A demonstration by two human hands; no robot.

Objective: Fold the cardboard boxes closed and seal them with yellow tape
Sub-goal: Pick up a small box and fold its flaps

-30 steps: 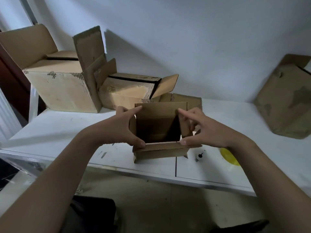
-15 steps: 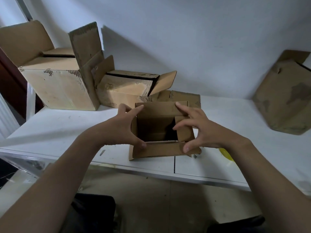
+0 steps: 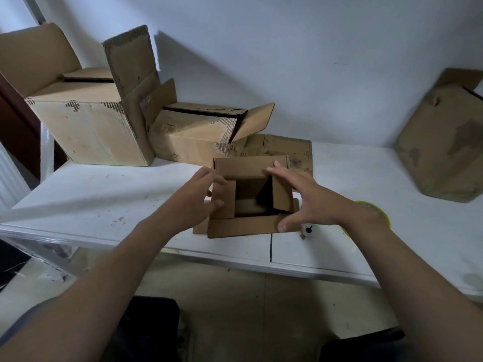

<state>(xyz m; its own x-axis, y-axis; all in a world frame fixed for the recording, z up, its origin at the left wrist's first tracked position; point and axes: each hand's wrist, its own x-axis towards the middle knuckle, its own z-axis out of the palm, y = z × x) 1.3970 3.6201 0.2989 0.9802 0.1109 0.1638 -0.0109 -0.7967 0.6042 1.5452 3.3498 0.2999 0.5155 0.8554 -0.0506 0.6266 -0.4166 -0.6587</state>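
The small box [image 3: 251,202] sits at the bench [image 3: 104,202] front edge, within your reach. Your left hand [image 3: 201,197] and right hand [image 3: 305,202] are spread open, pressing the side flaps inward so the long flaps can close over them. Yellow tape [image 3: 376,212] waits just beside your right wrist.

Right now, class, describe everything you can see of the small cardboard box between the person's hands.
The small box is plain brown corrugated cardboard, standing upright near the front edge of the white table, top still open with a dark interior. Its two side flaps are partly folded inward; the far flap stands up and the near flap lies outward. The left hand presses the left flap, the right hand the right flap.
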